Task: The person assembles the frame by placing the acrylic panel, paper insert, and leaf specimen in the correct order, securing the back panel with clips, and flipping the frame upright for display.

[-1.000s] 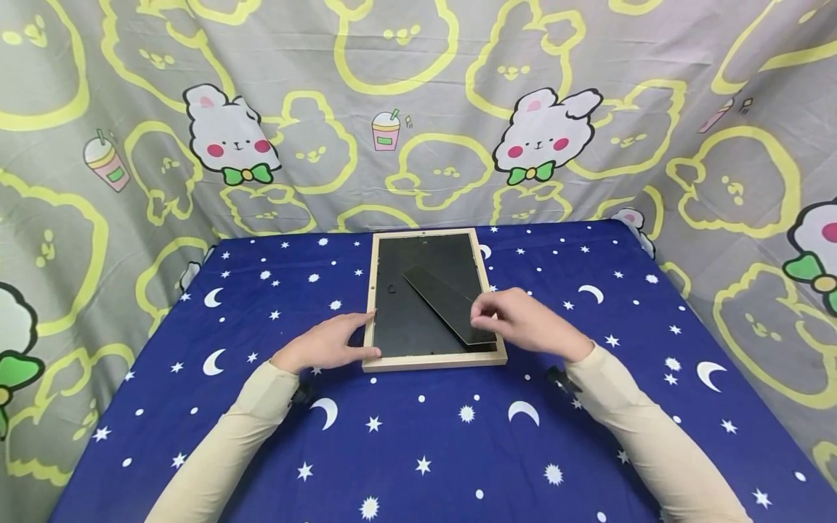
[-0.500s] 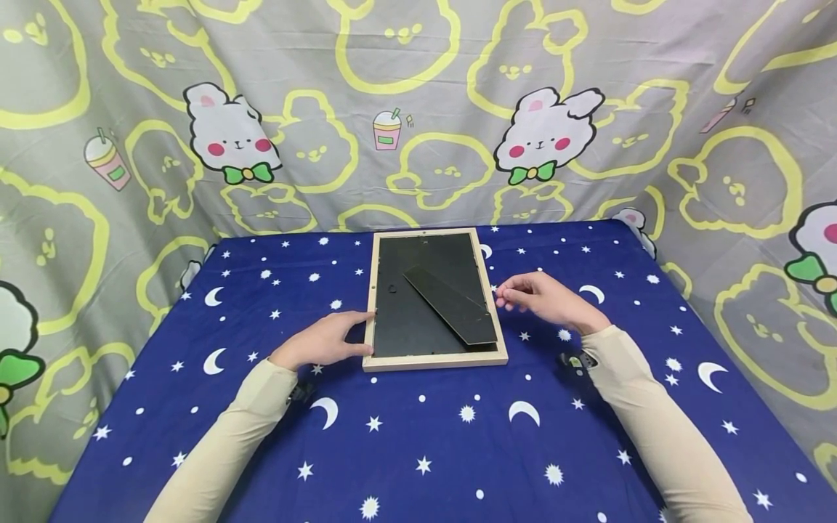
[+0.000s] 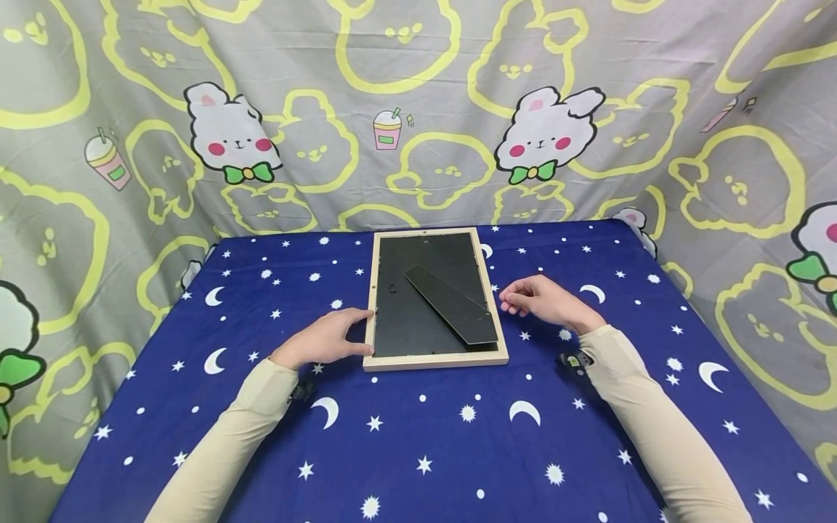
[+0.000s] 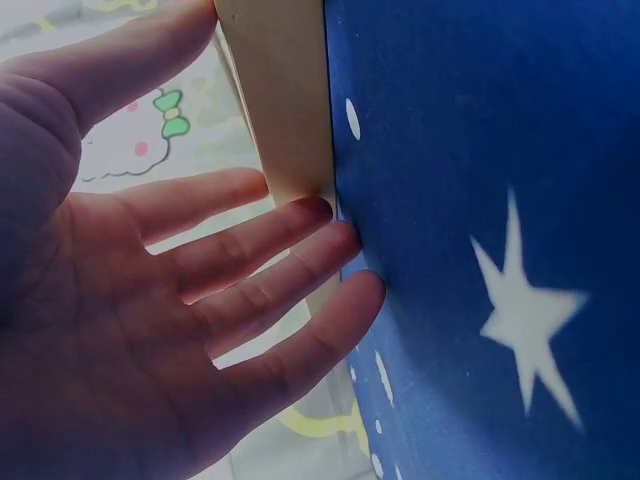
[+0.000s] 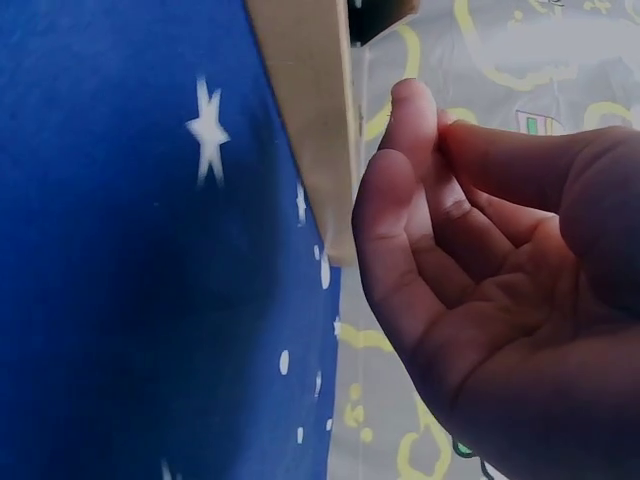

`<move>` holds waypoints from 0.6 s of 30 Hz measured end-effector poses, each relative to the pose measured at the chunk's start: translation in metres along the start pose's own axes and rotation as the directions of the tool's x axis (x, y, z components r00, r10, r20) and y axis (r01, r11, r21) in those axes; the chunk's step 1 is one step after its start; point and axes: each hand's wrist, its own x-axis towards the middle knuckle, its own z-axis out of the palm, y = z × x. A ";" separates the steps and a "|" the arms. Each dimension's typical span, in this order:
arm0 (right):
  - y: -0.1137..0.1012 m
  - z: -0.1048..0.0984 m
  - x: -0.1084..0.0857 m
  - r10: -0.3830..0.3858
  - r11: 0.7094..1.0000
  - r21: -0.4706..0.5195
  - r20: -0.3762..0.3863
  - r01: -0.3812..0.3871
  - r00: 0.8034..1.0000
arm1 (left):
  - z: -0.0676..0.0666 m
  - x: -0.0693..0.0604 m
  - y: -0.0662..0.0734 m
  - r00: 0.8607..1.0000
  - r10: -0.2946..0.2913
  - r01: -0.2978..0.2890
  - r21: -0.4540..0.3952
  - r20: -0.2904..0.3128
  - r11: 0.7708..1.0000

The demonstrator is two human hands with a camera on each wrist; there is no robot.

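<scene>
A picture frame (image 3: 434,360) with a light wooden border and black back lies face down on the table. Its black stand leg (image 3: 451,309) slants across the backing towards the lower right corner. At the frame's left edge rests my left hand (image 3: 323,338), thumb at the border and fingers spread fairly straight; the left wrist view shows fingertips against the wooden side (image 4: 285,100). Just off the right edge hovers my right hand (image 3: 546,301), fingers loosely bent and thumb touching a finger. Nothing shows between them in the right wrist view.
A blue cloth (image 3: 425,436) with white stars and moons covers the table. Behind and at both sides hangs a grey curtain (image 3: 307,43) with yellow outlines and white rabbit heads. Dark wrist devices sit by both cuffs.
My right hand has lifted off the stand leg's lower end and moved right, past the frame's edge, then nearly stopped. The left hand shifted slightly; its thumb drew back to the left border.
</scene>
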 end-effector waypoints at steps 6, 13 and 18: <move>0.006 0.003 0.002 -0.004 1.000 -0.013 0.031 0.004 1.000 | 0.001 0.001 -0.001 1.000 0.002 -0.002 0.003 -0.006 1.000; 0.013 0.008 0.004 -0.019 1.000 0.008 0.064 0.019 0.998 | 0.001 0.001 -0.002 1.000 -0.003 0.003 -0.017 -0.010 1.000; 0.011 0.011 0.003 -0.002 0.999 0.048 0.100 -0.002 0.995 | 0.001 0.003 -0.002 0.998 -0.058 0.058 -0.126 0.002 0.990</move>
